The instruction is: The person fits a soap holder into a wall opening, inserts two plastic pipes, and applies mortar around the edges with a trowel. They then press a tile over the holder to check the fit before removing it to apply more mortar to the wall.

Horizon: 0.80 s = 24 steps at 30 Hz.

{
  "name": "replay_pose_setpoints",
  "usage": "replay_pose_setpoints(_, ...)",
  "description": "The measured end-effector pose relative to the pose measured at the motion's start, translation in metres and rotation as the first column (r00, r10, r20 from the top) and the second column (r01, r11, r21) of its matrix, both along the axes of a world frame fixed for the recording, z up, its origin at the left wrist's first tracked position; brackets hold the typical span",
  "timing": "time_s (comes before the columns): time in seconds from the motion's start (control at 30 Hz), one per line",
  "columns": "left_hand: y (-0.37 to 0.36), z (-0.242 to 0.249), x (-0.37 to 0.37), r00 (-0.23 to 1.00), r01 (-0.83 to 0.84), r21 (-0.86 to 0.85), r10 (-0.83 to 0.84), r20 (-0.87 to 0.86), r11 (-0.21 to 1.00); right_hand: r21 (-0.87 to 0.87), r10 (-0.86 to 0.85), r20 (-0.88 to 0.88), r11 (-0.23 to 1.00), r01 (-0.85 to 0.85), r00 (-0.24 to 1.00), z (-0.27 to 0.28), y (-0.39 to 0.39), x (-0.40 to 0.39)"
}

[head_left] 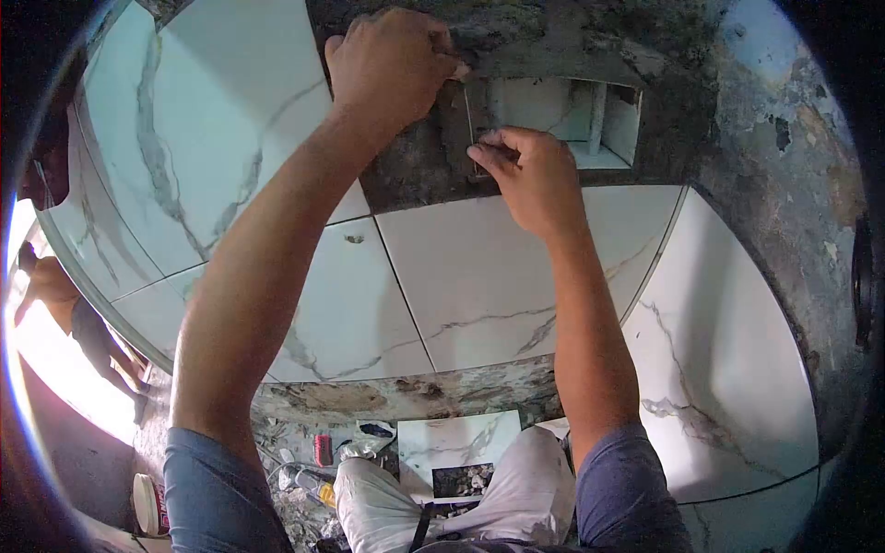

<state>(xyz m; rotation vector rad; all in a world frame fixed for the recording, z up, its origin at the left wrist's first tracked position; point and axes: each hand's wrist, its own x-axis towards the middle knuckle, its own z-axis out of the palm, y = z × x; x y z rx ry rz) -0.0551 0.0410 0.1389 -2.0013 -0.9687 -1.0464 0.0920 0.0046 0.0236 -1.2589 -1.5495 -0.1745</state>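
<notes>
In the head view my left hand [392, 64] is up at the top left corner of a tile-lined wall niche [622, 129], its fingers drawn together. Lower down, at the niche's left side, my right hand [535, 175] pinches with thumb and forefinger. A thin pale upright line [468, 112] runs between the fingertips of both hands; I cannot tell what they hold. Dark grey mortar [419, 152] surrounds the niche. White marble-veined tiles [498, 267] cover the wall below it.
Bare stained wall [765, 120] rises at the right. Below lie a cut tile [452, 433] with a rectangular opening, a red object [323, 450], a yellow-and-grey tool [318, 487] and rubble. A white bucket [147, 505] and another person [69, 313] are at the left.
</notes>
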Motion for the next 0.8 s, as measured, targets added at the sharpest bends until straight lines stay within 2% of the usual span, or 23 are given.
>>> replay_pose_setpoints(0.13,-0.004,-0.002,0.001,0.999,0.01,-0.066,-0.008,0.037,0.998,0.045,0.014,0.051,0.999,-0.016,0.999,0.0,0.004,0.006)
replay_pose_setpoints(0.2,-0.005,-0.001,0.0,0.999,0.025,-0.075,-0.022,0.038,0.997,-0.05,0.132,-0.025,0.99,-0.133,0.991,0.004,0.0,0.009)
replay_pose_setpoints(0.23,-0.006,-0.001,0.001,1.0,-0.007,-0.071,0.009,0.021,0.997,-0.048,0.135,-0.021,0.99,-0.136,0.991,0.009,-0.005,0.009)
replay_pose_setpoints(0.3,-0.001,0.001,0.004,0.999,-0.032,-0.078,0.03,-0.024,0.996,-0.148,0.216,-0.172,0.959,-0.242,0.961,0.02,-0.014,0.004)
replay_pose_setpoints(0.33,0.005,0.0,0.004,0.998,-0.045,-0.084,0.041,-0.051,0.995,-0.024,0.139,0.082,0.99,-0.138,0.987,0.012,-0.009,0.006)
replay_pose_setpoints(0.4,0.01,-0.005,0.012,0.998,-0.05,-0.062,0.048,-0.038,0.997,-0.258,0.361,-0.175,0.881,-0.396,0.916,0.024,-0.012,0.001)
replay_pose_setpoints(0.43,0.01,-0.007,0.016,0.988,-0.144,-0.027,0.142,-0.061,0.989,-0.235,0.429,-0.287,0.835,-0.497,0.856,0.018,0.01,0.012)
replay_pose_setpoints(0.47,0.0,-0.006,0.019,0.976,-0.216,-0.117,0.218,0.005,0.969,-0.179,0.354,-0.026,0.919,-0.352,0.935,0.017,0.016,0.017)
replay_pose_setpoints(0.5,0.012,-0.01,0.026,0.981,-0.183,-0.07,0.186,0.044,0.981,-0.372,0.249,-0.32,0.854,-0.363,0.914,0.034,-0.007,0.0)
replay_pose_setpoints(0.53,-0.001,-0.004,0.025,0.975,-0.218,-0.179,0.222,0.003,0.959,-0.295,0.312,-0.157,0.891,-0.346,0.937,0.03,-0.001,0.008)
replay_pose_setpoints(0.57,0.007,-0.012,0.03,0.984,-0.155,-0.163,0.167,0.064,0.974,-0.164,0.204,0.422,0.976,-0.147,0.883,0.008,0.031,0.052)
replay_pose_setpoints(0.6,0.004,-0.014,0.026,0.985,-0.137,-0.133,0.15,0.089,0.982,-0.229,0.364,-0.087,0.899,-0.375,0.927,0.01,0.031,0.037)
replay_pose_setpoints(0.63,0.004,-0.014,0.024,0.988,-0.099,-0.107,0.111,0.111,0.989,-0.198,0.381,-0.577,0.793,-0.576,0.723,0.013,0.029,0.028)
replay_pose_setpoints(0.67,0.004,-0.011,0.023,0.984,-0.117,-0.111,0.13,0.118,0.987,-0.205,0.393,-0.572,0.781,-0.59,0.72,0.01,0.029,0.027)
replay_pose_setpoints(0.73,0.007,-0.005,0.023,0.999,-0.013,-0.294,0.023,0.029,0.956,-0.239,0.362,-0.508,0.813,-0.531,0.781,0.005,0.039,0.04)
replay_pose_setpoints(0.8,0.006,-0.003,0.022,0.999,0.014,-0.314,-0.003,0.035,0.949,-0.261,0.325,-0.447,0.844,-0.469,0.834,0.0,0.049,0.049)
